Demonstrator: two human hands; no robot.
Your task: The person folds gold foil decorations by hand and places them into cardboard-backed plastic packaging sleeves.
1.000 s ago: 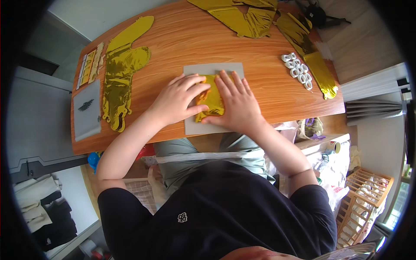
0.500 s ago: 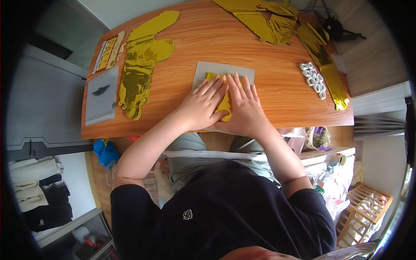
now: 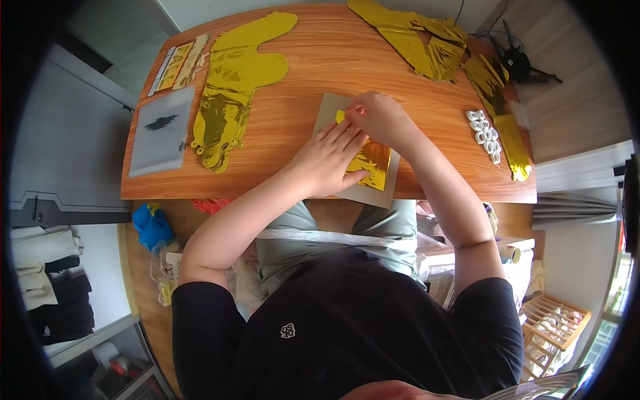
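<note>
One folded gold foil [image 3: 375, 170], on one grey board [image 3: 329, 107] beneath the flat-pressed, slightly spread left hand [image 3: 323, 162], is probably best kept smooth while its far end is tended by the curled right hand [image 3: 381, 120], whose pinch cannot be made out, with one larger gold sheet [image 3: 230, 87] seen left of the grip and about ten white rings [image 3: 487, 135] right of it.

Indoor room, wood-grain desk [image 3: 313, 53] up against pale wall [image 3: 220, 10] at far side. Left: grey panelled front [image 3: 73, 133], door or cabinet, can't tell. Right: light wood-look panel [image 3: 573, 87], grey curtain [image 3: 577, 203] below it, white side wall [image 3: 573, 257]. Slatted wooden rack [image 3: 557, 323] lower right, bright window [image 3: 607, 333] just beside, daylight in. Brownish floor [image 3: 145, 310] shows below desk.
</note>
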